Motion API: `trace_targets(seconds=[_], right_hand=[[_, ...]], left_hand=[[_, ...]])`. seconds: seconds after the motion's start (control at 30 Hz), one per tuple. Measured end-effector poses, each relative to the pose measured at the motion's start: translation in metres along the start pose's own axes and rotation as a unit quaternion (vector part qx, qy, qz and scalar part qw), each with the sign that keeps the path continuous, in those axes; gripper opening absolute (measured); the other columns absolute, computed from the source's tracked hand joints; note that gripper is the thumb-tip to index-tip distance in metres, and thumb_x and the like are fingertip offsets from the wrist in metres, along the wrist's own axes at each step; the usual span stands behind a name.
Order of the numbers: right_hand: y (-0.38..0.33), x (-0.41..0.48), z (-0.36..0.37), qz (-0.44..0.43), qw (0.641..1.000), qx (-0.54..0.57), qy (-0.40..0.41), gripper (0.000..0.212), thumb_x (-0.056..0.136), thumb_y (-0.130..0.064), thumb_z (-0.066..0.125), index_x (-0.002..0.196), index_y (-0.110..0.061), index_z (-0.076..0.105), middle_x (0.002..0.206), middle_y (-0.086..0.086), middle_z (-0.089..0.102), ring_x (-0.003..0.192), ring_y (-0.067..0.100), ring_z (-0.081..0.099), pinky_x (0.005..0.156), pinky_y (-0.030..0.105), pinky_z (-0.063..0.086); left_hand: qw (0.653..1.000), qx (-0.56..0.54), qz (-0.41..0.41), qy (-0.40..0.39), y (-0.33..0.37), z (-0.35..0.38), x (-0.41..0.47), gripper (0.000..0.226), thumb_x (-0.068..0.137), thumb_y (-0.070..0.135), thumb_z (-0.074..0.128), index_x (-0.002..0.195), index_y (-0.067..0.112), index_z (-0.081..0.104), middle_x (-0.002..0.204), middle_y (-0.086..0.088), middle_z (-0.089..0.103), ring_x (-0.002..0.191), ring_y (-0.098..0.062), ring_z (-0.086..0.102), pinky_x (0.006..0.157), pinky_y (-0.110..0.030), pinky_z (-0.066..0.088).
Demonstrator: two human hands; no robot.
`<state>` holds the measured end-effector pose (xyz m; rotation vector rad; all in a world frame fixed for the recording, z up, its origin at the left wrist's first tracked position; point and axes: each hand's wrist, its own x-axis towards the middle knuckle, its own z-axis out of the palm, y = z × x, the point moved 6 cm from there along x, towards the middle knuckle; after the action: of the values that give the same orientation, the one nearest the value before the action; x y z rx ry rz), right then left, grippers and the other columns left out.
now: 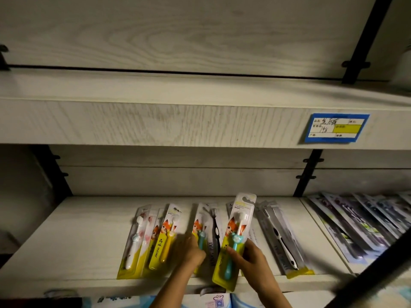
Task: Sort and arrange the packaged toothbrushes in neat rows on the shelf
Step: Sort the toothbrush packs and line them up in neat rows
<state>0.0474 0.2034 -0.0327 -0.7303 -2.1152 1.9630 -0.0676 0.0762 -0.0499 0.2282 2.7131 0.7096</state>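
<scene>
Glossy blister plastic over yellow card: the right grip (246,256) pinches a teal-brush pack (235,238) by its lower half, tilted above the front of the shelf (77,236). Slick, flat and thin, it could slip, or knock the black-brush pack (282,238) at three o'clock askew. At nine o'clock the left grip (191,250) touches a second teal pack (199,230); it's blurred, so I cannot tell whether it's closed.

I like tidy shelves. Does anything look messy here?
Yes. The black brush pack lies among the fox packs, partly covered, and the packs slant different ways instead of forming straight rows.
</scene>
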Motion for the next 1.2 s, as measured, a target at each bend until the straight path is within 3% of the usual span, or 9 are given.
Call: trace_targets(seconds=[0.1,0.17,0.2,0.27,0.4,0.5,0.57,0.97,1.2], right_hand=[[-0.003,0.002,0.0,-0.009,1.0,0.01,-0.005,0.031,0.082,-0.016,0.068,0.111,-0.018,0.058,0.1,0.003,0.071,0.092,0.014,0.069,0.082,0.029,0.057],[-0.005,0.003,0.002,-0.018,0.999,0.026,-0.009,0.03,0.081,-0.014,0.07,0.11,-0.015,0.06,0.096,0.006,0.073,0.088,0.017,0.071,0.078,0.029,0.058],[-0.007,0.003,0.003,-0.025,0.999,0.035,-0.011,0.03,0.08,-0.014,0.07,0.109,-0.014,0.061,0.094,0.007,0.074,0.087,0.018,0.071,0.077,0.03,0.058],[-0.011,0.003,0.009,-0.039,0.998,0.038,-0.014,0.029,0.08,-0.015,0.071,0.107,-0.011,0.062,0.092,0.009,0.074,0.085,0.019,0.072,0.076,0.03,0.058],[-0.021,-0.002,0.029,-0.067,0.997,0.021,-0.024,0.023,0.08,-0.024,0.069,0.099,-0.013,0.065,0.082,0.008,0.074,0.077,0.022,0.07,0.063,0.026,0.056],[-0.026,-0.006,0.051,-0.072,0.996,0.025,-0.043,0.024,0.079,-0.027,0.067,0.097,-0.012,0.065,0.081,0.007,0.073,0.072,0.014,0.069,0.057,0.017,0.05],[-0.028,-0.007,0.069,-0.066,0.995,0.035,-0.062,0.02,0.082,-0.02,0.065,0.1,-0.01,0.065,0.086,0.008,0.074,0.079,0.016,0.071,0.064,0.02,0.054],[-0.038,-0.018,0.24,-0.062,0.997,0.03,-0.029,0.012,0.085,-0.016,0.063,0.096,-0.011,0.066,0.084,0.004,0.073,0.073,0.01,0.07,0.062,0.018,0.053],[-0.044,0.02,0.317,-0.028,0.97,-0.242,0.006,0.035,0.087,-0.038,0.061,0.112,-0.013,0.057,0.106,0.008,0.067,0.095,0.02,0.066,0.079,0.03,0.056]], left_hand=[[0.998,-0.05,0.035,0.027,-0.007,-0.003,-0.011,0.063,0.096,0.023,0.047,0.145,0.005,0.013,0.141,-0.01,0.04,0.119,-0.016,0.048,0.082,-0.011,0.042],[0.986,-0.147,0.063,0.052,-0.016,-0.011,-0.021,0.059,0.096,0.029,0.047,0.143,0.003,0.022,0.133,-0.009,0.048,0.106,-0.015,0.053,0.071,-0.009,0.037],[0.972,-0.213,0.076,0.064,-0.022,-0.016,-0.024,0.057,0.094,0.026,0.05,0.141,0.002,0.027,0.132,-0.009,0.049,0.108,-0.017,0.052,0.077,-0.012,0.037],[0.925,-0.368,0.078,0.051,-0.039,-0.024,-0.028,0.049,0.09,0.017,0.057,0.135,0.005,0.041,0.13,-0.01,0.053,0.11,-0.019,0.054,0.086,-0.019,0.042],[0.827,-0.56,0.057,0.001,-0.067,-0.043,-0.035,0.039,0.081,0.011,0.067,0.119,0.011,0.057,0.111,-0.008,0.067,0.094,-0.015,0.062,0.076,-0.022,0.048],[0.81,-0.585,0.053,0.009,-0.09,-0.061,-0.044,0.05,0.067,0.02,0.08,0.112,0.011,0.06,0.107,-0.011,0.068,0.093,-0.021,0.063,0.08,-0.032,0.048],[0.799,-0.599,0.054,0.012,-0.105,-0.072,-0.049,0.034,0.076,0.012,0.071,0.109,0.01,0.061,0.102,-0.01,0.07,0.089,-0.019,0.063,0.078,-0.032,0.048],[0.811,-0.579,0.083,0.022,-0.249,-0.17,-0.036,0.013,0.083,-0.005,0.058,0.09,0.006,0.06,0.073,0.001,0.068,0.064,0.0,0.063,0.055,-0.011,0.047],[0.816,-0.573,0.077,0.012,-0.304,-0.209,-0.025,0.014,0.083,-0.005,0.059,0.092,0.005,0.062,0.077,-0.002,0.069,0.065,-0.002,0.064,0.058,-0.012,0.049]])
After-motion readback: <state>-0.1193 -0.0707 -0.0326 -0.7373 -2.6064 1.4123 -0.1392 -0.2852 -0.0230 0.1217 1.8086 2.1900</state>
